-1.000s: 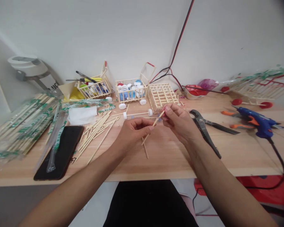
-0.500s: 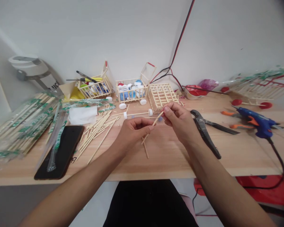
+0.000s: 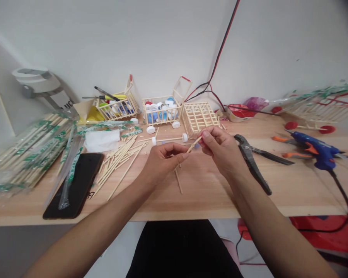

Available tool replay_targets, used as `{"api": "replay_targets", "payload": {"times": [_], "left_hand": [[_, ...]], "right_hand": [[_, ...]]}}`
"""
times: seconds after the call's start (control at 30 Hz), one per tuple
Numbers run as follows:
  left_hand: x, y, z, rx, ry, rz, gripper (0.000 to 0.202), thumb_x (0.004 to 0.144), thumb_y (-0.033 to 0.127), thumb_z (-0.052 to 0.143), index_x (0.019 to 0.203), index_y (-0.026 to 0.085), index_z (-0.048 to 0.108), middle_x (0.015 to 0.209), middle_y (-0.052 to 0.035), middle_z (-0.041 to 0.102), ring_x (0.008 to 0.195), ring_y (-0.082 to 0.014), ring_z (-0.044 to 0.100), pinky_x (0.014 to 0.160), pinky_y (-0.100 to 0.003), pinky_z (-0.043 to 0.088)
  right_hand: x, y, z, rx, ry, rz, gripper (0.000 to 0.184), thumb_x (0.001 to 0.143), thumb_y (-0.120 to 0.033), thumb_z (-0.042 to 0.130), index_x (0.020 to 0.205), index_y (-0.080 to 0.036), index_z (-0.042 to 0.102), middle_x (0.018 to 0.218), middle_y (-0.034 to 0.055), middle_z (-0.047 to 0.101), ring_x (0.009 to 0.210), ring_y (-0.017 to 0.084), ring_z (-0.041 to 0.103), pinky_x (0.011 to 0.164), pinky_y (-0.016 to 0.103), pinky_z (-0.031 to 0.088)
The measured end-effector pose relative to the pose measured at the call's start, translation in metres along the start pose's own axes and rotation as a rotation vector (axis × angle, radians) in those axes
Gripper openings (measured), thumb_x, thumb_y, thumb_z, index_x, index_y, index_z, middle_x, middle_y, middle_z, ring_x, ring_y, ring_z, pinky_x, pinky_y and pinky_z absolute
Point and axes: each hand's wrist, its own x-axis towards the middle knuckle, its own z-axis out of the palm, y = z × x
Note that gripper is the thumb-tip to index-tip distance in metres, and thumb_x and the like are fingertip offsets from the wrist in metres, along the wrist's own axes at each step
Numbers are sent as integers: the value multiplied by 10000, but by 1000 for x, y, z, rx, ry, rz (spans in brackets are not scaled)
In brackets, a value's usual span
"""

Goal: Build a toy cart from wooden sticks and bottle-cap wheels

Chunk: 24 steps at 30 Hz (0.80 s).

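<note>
At desk centre, change: we found little altered from half a second before; both hands stayed raised just above the desk [image 3: 208, 193], with the stick between them at the same tilt.
Left hand [image 3: 162, 160]: we kept it closed, thumb and forefinger pinching the lower part of the thin wooden stick [image 3: 191, 147].
Right hand [image 3: 220, 150]: closed likewise, our fingertips pinched on the upper end of the thin wooden stick.
Stick position: held in the air, slanting up to the right, above a second stick [image 3: 178, 180] that lay flat on the desk.
Behind the hands: we noted a bare lattice cart frame [image 3: 198, 116] near the right hand.
Right of the hands: black pliers [image 3: 251, 160] just beside the right wrist; blue glue gun [image 3: 316, 148] farther off.
Left of the hands: loose sticks [image 3: 118, 160]; black phone [image 3: 75, 185].
</note>
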Motion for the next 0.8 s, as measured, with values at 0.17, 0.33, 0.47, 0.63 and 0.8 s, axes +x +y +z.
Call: {"api": "replay_targets", "payload": {"times": [0.17, 0.33, 0.47, 0.63, 0.8], "left_hand": [[0, 1, 1, 6, 2, 6, 185, 717, 277, 760, 862, 165, 735, 844, -37, 729, 724, -128, 635, 686, -249, 488], [0, 0, 1, -3, 2, 4, 195, 716, 287, 763, 867, 166, 738, 846, -39, 731, 731, -131, 639, 693, -252, 489], [0, -1, 2, -16, -7, 6, 201, 712, 296, 769, 869, 174, 744, 856, -36, 735, 735, -129, 642, 705, -251, 493], [-1, -1, 2, -9, -14, 7, 209, 716, 296, 764, 883, 172, 746, 858, -42, 734, 721, -128, 640, 688, -250, 491], [1, -1, 1, 0, -23, 6, 216, 715, 306, 766, 881, 171, 744, 864, -43, 735, 735, -135, 644, 703, -259, 495]], "right_hand": [[-1, 0, 1, 2, 7, 13, 260, 808, -461, 674, 754, -219, 593, 678, -16, 520, 550, 83, 373, 447, 217, 250], [-1, 1, 1, 12, -2, 20, 275, 803, -471, 674, 744, -216, 589, 676, -16, 521, 541, 80, 365, 443, 217, 248], [0, 0, 1, 13, -15, 30, 289, 795, -479, 681, 732, -214, 586, 682, -12, 524, 542, 81, 356, 438, 219, 236], [0, 0, 2, 48, -26, 60, 308, 779, -476, 700, 706, -207, 570, 671, -15, 526, 547, 77, 367, 438, 210, 236], [-2, -1, 3, 90, -36, 70, 302, 789, -457, 701, 693, -199, 575, 653, -21, 510, 541, 69, 362, 436, 202, 231]]}}
